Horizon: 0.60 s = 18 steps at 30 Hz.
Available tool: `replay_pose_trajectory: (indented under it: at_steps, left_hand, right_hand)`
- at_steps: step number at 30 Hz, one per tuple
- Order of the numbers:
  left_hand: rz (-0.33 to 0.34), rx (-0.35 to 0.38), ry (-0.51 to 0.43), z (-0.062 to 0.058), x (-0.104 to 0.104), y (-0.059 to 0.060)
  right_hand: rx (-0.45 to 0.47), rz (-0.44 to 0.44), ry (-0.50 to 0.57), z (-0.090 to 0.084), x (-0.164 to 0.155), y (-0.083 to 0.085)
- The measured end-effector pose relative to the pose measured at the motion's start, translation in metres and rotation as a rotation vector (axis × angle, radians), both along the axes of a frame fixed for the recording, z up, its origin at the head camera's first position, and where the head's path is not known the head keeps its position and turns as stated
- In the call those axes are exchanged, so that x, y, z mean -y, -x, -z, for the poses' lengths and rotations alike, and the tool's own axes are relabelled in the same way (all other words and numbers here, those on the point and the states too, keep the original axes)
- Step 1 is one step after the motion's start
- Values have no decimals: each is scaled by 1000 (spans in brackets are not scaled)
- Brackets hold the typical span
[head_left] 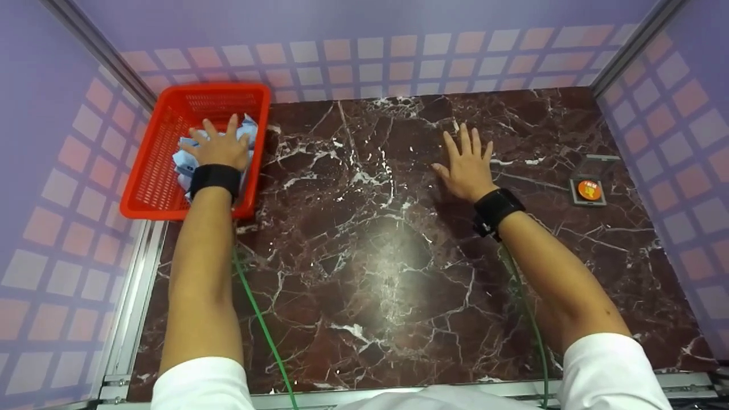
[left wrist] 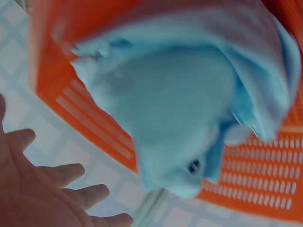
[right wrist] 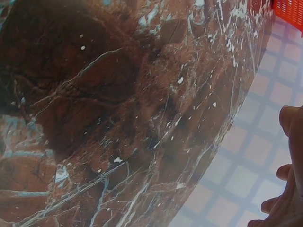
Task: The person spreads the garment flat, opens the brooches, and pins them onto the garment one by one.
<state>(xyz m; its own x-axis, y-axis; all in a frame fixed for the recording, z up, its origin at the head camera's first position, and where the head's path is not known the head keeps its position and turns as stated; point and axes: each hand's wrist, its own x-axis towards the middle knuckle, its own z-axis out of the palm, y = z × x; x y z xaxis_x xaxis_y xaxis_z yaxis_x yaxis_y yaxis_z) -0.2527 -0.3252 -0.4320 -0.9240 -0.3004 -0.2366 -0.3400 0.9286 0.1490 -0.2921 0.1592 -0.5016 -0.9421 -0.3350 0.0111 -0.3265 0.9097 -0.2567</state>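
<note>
In the head view my left hand [head_left: 219,149] is spread over the red plastic basket [head_left: 130,193] at the far left, fingers apart. Below it lies a crumpled light blue cloth [head_left: 185,165], partly hidden by the hand. The left wrist view shows this blue cloth [left wrist: 175,104] bunched up, with a small dark round spot low on it; the spread fingers [left wrist: 90,195] stand beside it, gripping nothing. My right hand [head_left: 468,169] is held over the dark marbled table [head_left: 353,273], fingers spread and nothing in them.
A small square case [head_left: 576,193] with its clear lid raised and an orange round piece [head_left: 589,190] inside lies at the right. A green cable [head_left: 262,319] runs from the left wrist to the front edge. Tiled-pattern walls [head_left: 387,62] enclose the table.
</note>
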Motion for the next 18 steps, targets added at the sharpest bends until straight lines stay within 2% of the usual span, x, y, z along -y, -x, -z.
replay_pose_trajectory:
  at_steps: [4, 10, 13, 18]
  left_hand:
    - [-9, 18, 3, 1, 22, -6]
    - [-37, 72, -40, 12, 43, -16]
    - [-53, 86, -66, 17, 46, -14]
    - [-60, 89, -54, 20, 44, -8]
  right_hand:
    - [5, 4, 6, 2, -4, -2]
    - [16, -2, 12, 4, -6, -3]
    - [7, -1, 6, 5, -8, -3]
    - [16, 5, 2, 6, -13, -5]
